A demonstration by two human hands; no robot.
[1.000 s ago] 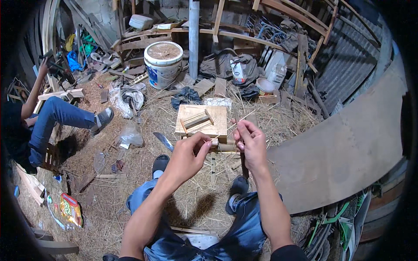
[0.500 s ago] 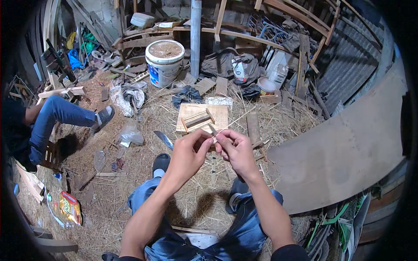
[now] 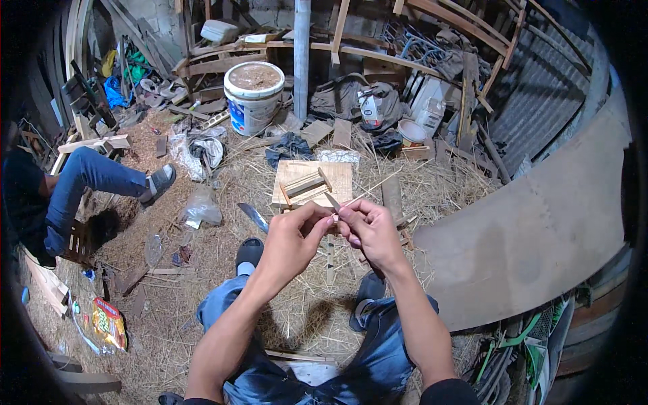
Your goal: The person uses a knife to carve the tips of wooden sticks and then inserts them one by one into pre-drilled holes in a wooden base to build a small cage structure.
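Both my hands meet in front of the wooden board, fingers pinched close together. My left hand (image 3: 297, 233) grips a small pale piece of wood (image 3: 335, 219) between thumb and fingertips. My right hand (image 3: 371, 233) holds a small knife (image 3: 332, 201), its short blade pointing up and left past the thumb. A thin pale strip (image 3: 378, 185) runs out beyond my right hand toward the upper right; whether it joins the piece in my left fingers is hidden. On the board (image 3: 287, 169) lies a small wooden frame with slender bars (image 3: 307, 185).
A broad blade (image 3: 254, 217) lies on the straw left of my hands. Behind the board stand a white bucket (image 3: 253, 94) and a metal post (image 3: 302, 61). A large brown sheet (image 3: 526, 236) leans at right. Another person's leg (image 3: 101, 175) reaches in at left.
The knife blade has tilted further left, and the thin strip now slants up to the right. My right hand has shifted slightly; my left hand stays nearly in place.
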